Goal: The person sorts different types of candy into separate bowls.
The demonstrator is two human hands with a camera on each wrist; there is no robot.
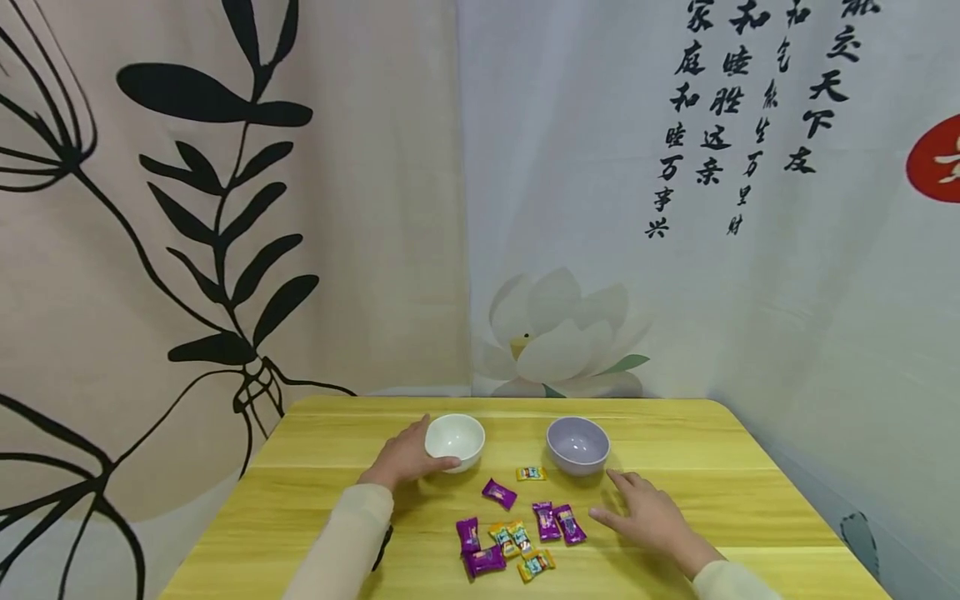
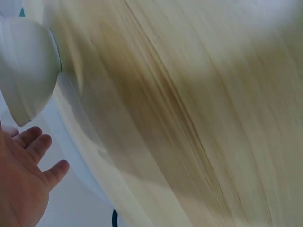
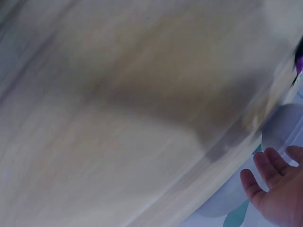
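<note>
A white bowl [image 1: 459,437] stands upright toward the back of the table. My left hand [image 1: 407,455] is at its left side, thumb across the front and fingers by the rim. In the left wrist view, the relaxed fingers of that hand [image 2: 23,177] lie close to the bowl [image 2: 29,66]. To the right stands a lavender bowl [image 1: 577,446]. Beside its right front edge my right hand [image 1: 647,510] spreads its fingers and holds nothing. Between the hands lie wrapped candies: several purple ones, such as one purple candy [image 1: 498,493], and several yellow ones, such as one yellow candy [image 1: 531,474].
The wooden table [image 1: 315,492] has rounded back corners. Behind it hangs a backdrop [image 1: 390,208] printed with black leaves, a pale lotus and Chinese writing. Most candies sit in a cluster nearer me, including a yellow candy [image 1: 536,567] at the front.
</note>
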